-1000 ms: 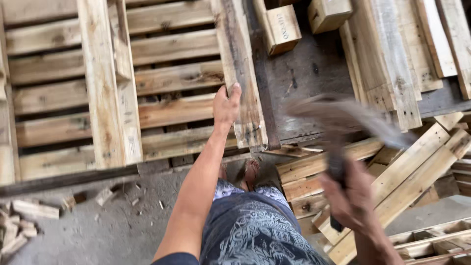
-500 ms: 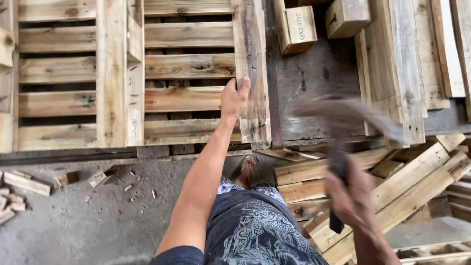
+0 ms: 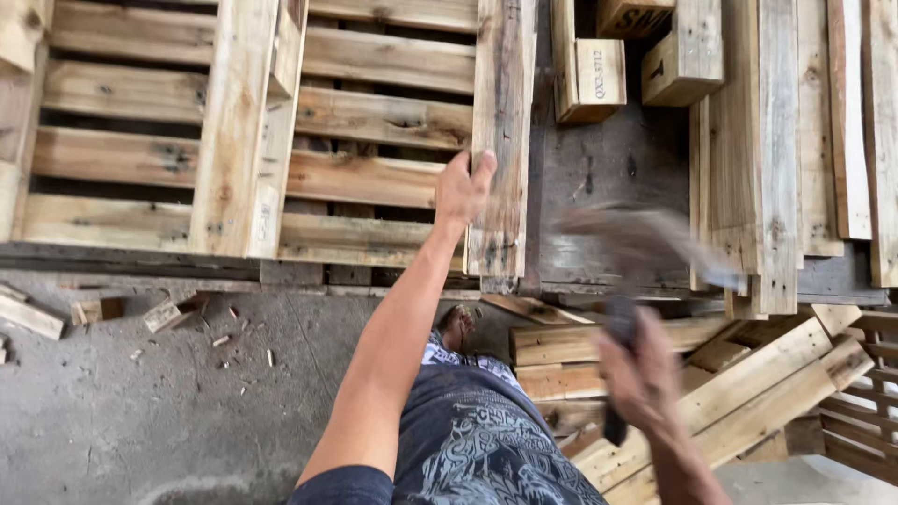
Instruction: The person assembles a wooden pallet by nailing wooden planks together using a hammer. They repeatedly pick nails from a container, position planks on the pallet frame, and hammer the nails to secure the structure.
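Pale, weathered wood fills the view: a pallet lies flat above a grey concrete floor, and everything else sits around it. Along the pallet's right edge runs an upright-looking board, and the left hand rests on that board's left edge, fingers curled loosely over it, thumb side toward the slats. Right of the pallet is a dark, stained panel with two wooden blocks near its top, and beyond that a stack of long planks. Below and right of the pallet, loose planks lie criss-crossed in a heap. Small wood scraps are scattered on the floor just under the pallet's lower edge.

The right hand is closed around the dark handle of a hammer, whose blurred head hangs over the dark panel, just right of the board and apart from it. Motion blur hides the head's exact shape. A foot shows below the board.
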